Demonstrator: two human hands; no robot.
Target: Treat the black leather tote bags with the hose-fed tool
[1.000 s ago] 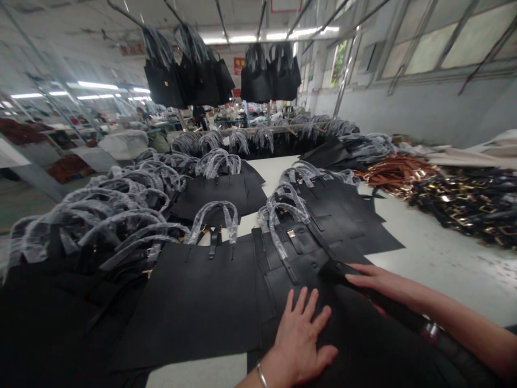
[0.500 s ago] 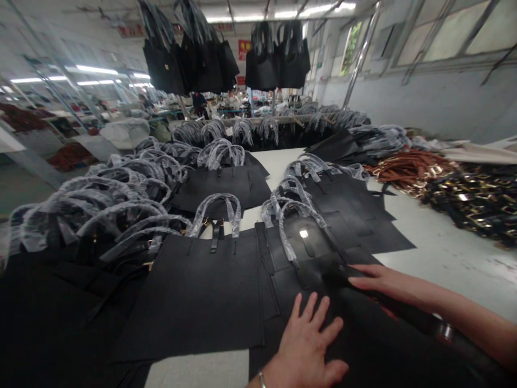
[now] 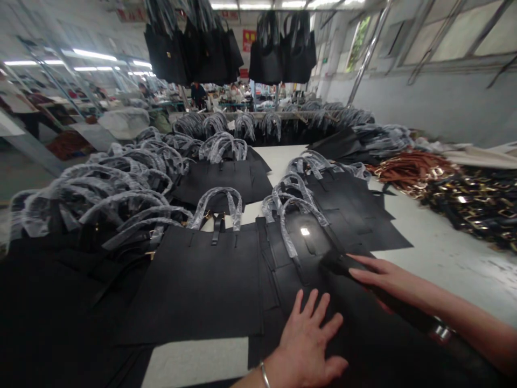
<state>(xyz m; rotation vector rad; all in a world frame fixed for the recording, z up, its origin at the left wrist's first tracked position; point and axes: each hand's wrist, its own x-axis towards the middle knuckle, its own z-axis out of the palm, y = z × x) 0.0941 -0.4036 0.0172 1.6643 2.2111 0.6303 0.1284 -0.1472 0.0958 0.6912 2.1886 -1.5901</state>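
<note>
My left hand (image 3: 309, 339) lies flat with spread fingers on a black leather bag (image 3: 291, 269) that rests on the white table (image 3: 436, 258). My right hand (image 3: 382, 277) stretches out over a black strap (image 3: 404, 312) that runs across the bag, fingers straight and pressing it; a metal ring (image 3: 441, 331) shows on the strap near my forearm. The bag's handles (image 3: 288, 215) are wrapped in clear plastic. Another flat black bag (image 3: 205, 275) lies just to the left.
Rows of black bags with wrapped handles (image 3: 105, 188) fill the left and far side of the table. Brown straps (image 3: 407, 167) and dark straps with gold buckles (image 3: 476, 205) are piled at the right. More bags hang overhead (image 3: 226, 48). People work in the background.
The view has tilted slightly; my left hand has shifted a little right and down on the bag. My right hand stays on the strap.
</note>
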